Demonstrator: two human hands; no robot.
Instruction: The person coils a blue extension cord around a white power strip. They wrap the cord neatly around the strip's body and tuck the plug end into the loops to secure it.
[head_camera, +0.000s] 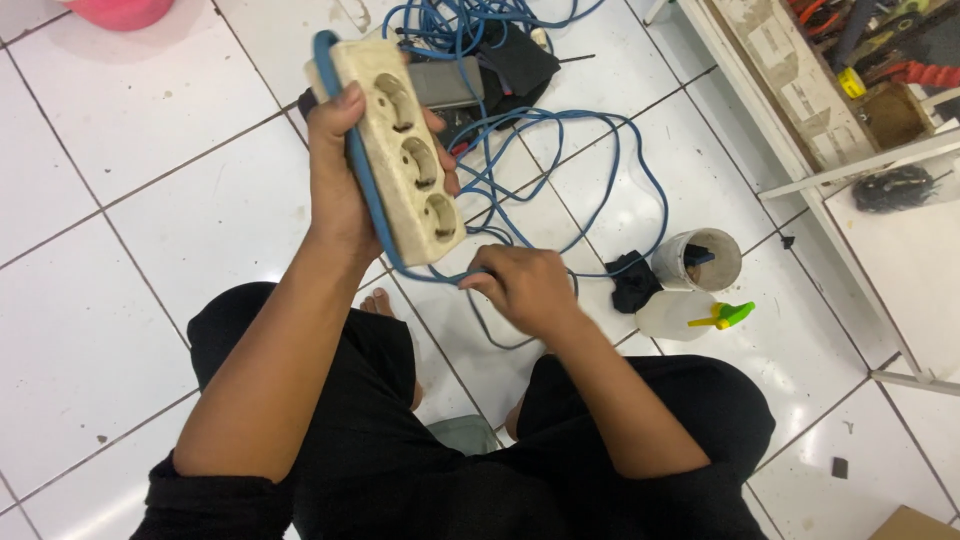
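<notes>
My left hand (338, 180) holds up a cream power strip (405, 150) with three round sockets and a blue rim, tilted with its socket face to the right. My right hand (525, 290) sits just below the strip's lower end, fingers closed on the blue cable (560, 130) where it leaves the strip. The cable runs on in loose loops across the white tiled floor (130, 200) behind the strip. I sit cross-legged in black clothing, with a bare foot showing between my knees.
A white cup-like container (698, 260) with a dark object inside, a black cloth (632, 282) and a clear spray bottle with a green-yellow nozzle (695, 316) lie right of my hand. A white shelf frame (800, 150) with tools stands far right. A pink object (120, 12) sits top left.
</notes>
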